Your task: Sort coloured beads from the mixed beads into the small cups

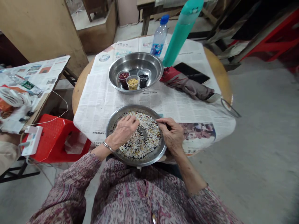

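Mostly white grains (151,143), yellow-and-black flecked, lower-middle frame; can't tell if my left grip (126,128) or right grip (172,134) holds any.

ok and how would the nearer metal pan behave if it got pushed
The pan should stay stiff, since it looks like metal with a raised rim. The loose grains would probably slide about, and some might spill if it tilted, as the wall looks shallow.
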Demonstrator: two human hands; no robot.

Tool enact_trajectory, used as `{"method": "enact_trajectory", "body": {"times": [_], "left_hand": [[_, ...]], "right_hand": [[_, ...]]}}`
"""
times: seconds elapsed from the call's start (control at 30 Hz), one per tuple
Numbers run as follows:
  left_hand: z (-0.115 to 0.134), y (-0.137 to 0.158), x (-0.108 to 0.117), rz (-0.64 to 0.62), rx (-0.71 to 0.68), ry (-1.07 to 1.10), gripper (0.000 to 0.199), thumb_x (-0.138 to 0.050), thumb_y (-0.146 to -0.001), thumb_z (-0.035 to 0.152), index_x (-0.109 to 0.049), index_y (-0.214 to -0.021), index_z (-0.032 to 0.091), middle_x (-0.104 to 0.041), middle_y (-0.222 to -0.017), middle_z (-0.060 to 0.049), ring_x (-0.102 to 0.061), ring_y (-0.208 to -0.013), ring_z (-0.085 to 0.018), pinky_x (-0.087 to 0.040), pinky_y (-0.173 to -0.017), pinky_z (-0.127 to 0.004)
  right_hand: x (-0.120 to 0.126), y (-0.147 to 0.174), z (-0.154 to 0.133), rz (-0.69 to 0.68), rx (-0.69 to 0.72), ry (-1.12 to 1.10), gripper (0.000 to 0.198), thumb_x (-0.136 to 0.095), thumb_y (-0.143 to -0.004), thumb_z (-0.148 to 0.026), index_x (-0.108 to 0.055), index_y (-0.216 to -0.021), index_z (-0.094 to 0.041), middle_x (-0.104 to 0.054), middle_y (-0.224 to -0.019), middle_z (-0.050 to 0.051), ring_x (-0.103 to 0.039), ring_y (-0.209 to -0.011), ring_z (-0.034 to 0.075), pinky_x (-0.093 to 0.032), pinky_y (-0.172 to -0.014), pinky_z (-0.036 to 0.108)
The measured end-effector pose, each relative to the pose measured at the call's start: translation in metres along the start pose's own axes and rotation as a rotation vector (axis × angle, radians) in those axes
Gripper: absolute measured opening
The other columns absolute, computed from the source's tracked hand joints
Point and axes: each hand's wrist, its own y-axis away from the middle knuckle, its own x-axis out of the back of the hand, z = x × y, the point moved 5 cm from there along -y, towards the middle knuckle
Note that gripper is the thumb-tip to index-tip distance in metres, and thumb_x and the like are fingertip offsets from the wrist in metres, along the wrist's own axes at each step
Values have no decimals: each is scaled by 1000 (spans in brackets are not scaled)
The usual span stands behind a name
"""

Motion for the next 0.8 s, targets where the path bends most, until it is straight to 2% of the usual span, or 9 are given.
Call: {"method": "enact_trajectory", "body": {"times": [0.1,0.17,0.3,0.4,0.6,0.8], "left_hand": [[-15,10,10,86,128,30,24,-42,-96,7,-62,-107,15,-62,-115,-12,-55,-103,-24,-52,-84,-38],[-13,14,13,125,138,97,23,-44,-96,8,-62,-107,17,-61,-118,-11,-55,-104,-23,-52,-86,-38],[11,6,9,84,6,265,18,-47,-99,19,-61,-111,17,-60,-123,-8,-55,-114,-21,-50,-98,-39],[26,-10,3,46,-24,309,22,-50,-99,25,-59,-118,17,-58,-131,-9,-53,-122,-24,-48,-103,-42],[51,-33,-11,-22,-69,280,30,-53,-97,30,-57,-121,12,-59,-125,-11,-53,-118,-27,-48,-99,-42],[69,-27,-18,-13,-226,228,23,-49,-97,25,-61,-112,13,-61,-118,-12,-54,-114,-28,-48,-93,-42]], "right_hand": [[0,0,1,0,-4,4,15,-59,-81,-22,-74,-81,-23,-72,-81,2,-67,-79,19,-52,-76,34],[0,0,2,-2,-9,2,14,-59,-81,-23,-74,-81,-23,-72,-81,2,-67,-79,19,-53,-77,34],[0,0,0,-4,-4,4,15,-59,-81,-24,-74,-80,-23,-73,-81,2,-67,-80,20,-53,-78,35],[0,0,0,-16,-5,7,15,-59,-83,-25,-74,-81,-23,-73,-83,2,-67,-81,20,-53,-80,35],[0,0,0,-6,15,-10,15,-59,-83,-24,-74,-82,-22,-73,-84,3,-67,-81,19,-53,-80,35],[0,0,0,10,19,-7,15,-58,-83,-24,-73,-82,-23,-72,-82,3,-67,-81,19,-54,-79,35]]}}
